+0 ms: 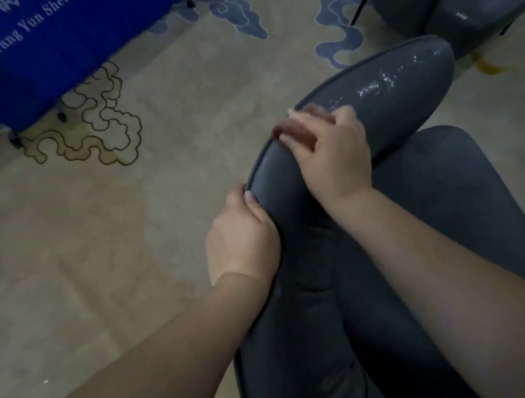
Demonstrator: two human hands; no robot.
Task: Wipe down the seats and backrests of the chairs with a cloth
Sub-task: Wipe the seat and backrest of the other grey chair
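Right hand (330,158) first: its fingers (294,146) are curled down over a small pinkish-brown cloth (299,124), pressing it flat onto the top of the grey chair's backrest (404,91), close to the piped rim. The left hand (242,235) grips that same rim lower down, thumb on the inner face and the rest wrapped behind, steadying the chair. Beyond the cloth the padding shines wet, while the stretch under and below the left hand looks dull, so my read is the backrest is partly done. To do this pass well: keep the cloth flat, overlap the wet streaks, follow the curve down toward the bracing hand, then shift that hand clear and wipe where it sat. The seat (463,187) lies below, matte. A second grey chair (459,0) waits beyond, on patterned carpet (183,110) beside a blue table cover (60,48)
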